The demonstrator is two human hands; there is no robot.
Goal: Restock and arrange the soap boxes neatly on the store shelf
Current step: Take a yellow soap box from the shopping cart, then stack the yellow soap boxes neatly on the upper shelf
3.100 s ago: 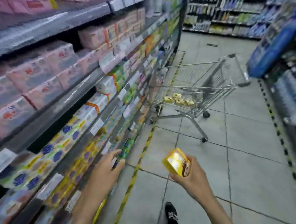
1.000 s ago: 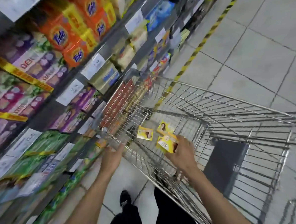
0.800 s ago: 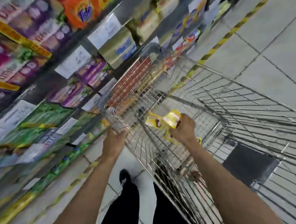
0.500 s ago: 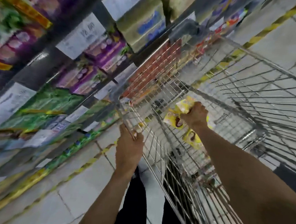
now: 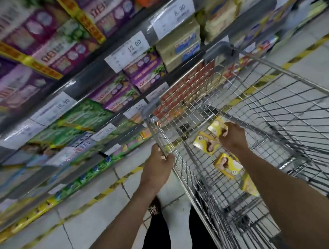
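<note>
Dim, motion-blurred, wide-angle edge distortion

Person is wearing black trousers [image 5: 157,237] and a dark shoe [image 5: 154,208]; left hand [image 5: 157,168], right hand [image 5: 233,137] and forearms [image 5: 127,214] are showing bare.

Cart: silver wire shopping cart [image 5: 278,73], bare shiny metal.
Boxes: yellow cardboard soap boxes [image 5: 227,164], glossy print, 3 o'clock.
Floor: pale square tiles [image 5: 88,221], smooth, faint sheen.

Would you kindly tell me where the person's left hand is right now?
In the head view, the left hand grips the near rim of the cart, left of the yellow soap boxes lying inside.
</note>
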